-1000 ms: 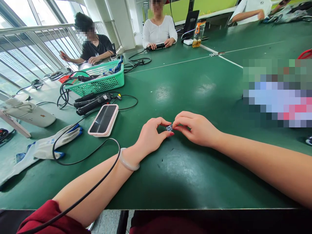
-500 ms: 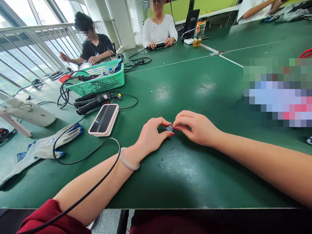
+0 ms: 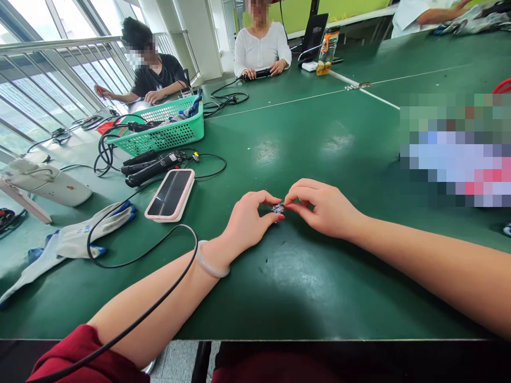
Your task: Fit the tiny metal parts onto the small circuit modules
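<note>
A tiny blue-and-silver electronic part [image 3: 278, 208] sits pinched between both my hands, just above the green table [image 3: 303, 276]. My left hand [image 3: 249, 221] grips its left side with thumb and forefinger, the other fingers curled; a pale bangle [image 3: 211, 266] is on that wrist. From the right, my right hand [image 3: 323, 207] pinches the same part with its fingertips pressed together. Most of the part is hidden by my fingers.
A pink-cased phone [image 3: 170, 195] lies left of my hands, with black cables, black tools [image 3: 151, 167] and a green basket [image 3: 162, 133] beyond. White work gloves [image 3: 75, 239] lie at the left. Two people sit at the far side; a bottle [image 3: 325, 53] stands there.
Both hands stay pinched on the small part; my fingers have shifted only slightly. A person's arm at the top right has moved.
</note>
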Tool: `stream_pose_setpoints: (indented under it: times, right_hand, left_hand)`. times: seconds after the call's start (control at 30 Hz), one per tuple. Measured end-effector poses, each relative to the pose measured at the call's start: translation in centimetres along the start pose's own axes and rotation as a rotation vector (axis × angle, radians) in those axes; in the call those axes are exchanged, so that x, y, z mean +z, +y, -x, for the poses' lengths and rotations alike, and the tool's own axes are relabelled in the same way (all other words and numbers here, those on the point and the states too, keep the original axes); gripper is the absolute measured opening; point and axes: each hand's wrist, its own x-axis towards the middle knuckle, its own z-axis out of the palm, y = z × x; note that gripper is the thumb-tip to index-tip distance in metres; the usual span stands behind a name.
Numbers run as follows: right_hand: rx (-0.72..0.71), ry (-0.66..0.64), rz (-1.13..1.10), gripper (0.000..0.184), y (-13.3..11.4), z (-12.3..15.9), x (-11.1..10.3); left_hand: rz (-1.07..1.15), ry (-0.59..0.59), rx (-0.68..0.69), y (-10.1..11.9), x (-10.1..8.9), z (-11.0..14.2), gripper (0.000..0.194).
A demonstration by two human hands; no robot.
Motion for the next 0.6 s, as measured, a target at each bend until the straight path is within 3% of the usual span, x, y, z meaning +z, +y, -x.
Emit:
stream_pose_setpoints:
  times: [0.1,0.27,0.6]
  right_hand:
    - [0.023,-0.032,0.027,0.014,0.1,0.0,0.2]
    - [0.014,-0.222,0.063,0.017,0.6,0.1,0.9]
    - [0.098,-0.256,0.113,0.015,0.4,-0.2,1.6]
  left_hand:
    - [0.024,0.060,-0.039,-0.2,0.0,-0.2,0.018]
    - [0.023,0.119,-0.107,-0.5,0.0,-0.4,0.018]
    - [0.006,0.068,-0.114,-1.0,0.3,-0.3,0.018]
